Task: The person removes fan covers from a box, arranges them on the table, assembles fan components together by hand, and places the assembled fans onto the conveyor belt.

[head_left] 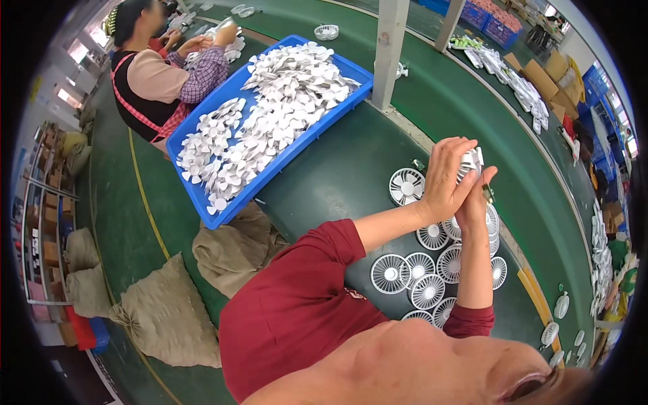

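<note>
Above the right side of the green table, my left hand [445, 172] and my right hand [476, 199] are raised and pressed together around a small white fan housing [470, 162]. Part of the housing is hidden behind the fingers. Beside my right hand dangles a small green circuit board [489, 194]. Under my forearms lie several white round fan grilles [427, 291], some overlapping. To the left of my hands, a fan housing with white blades [407, 187] rests on the table, a small green board [418, 164] at its edge.
A blue tray [270, 177] heaped with white fan blades [290, 101] stands at left. Behind it sits a co-worker [152, 74], hands on white parts. A metal post [389, 61] rises beside the green conveyor belt [526, 175]. Cloth sacks [172, 314] are on the floor.
</note>
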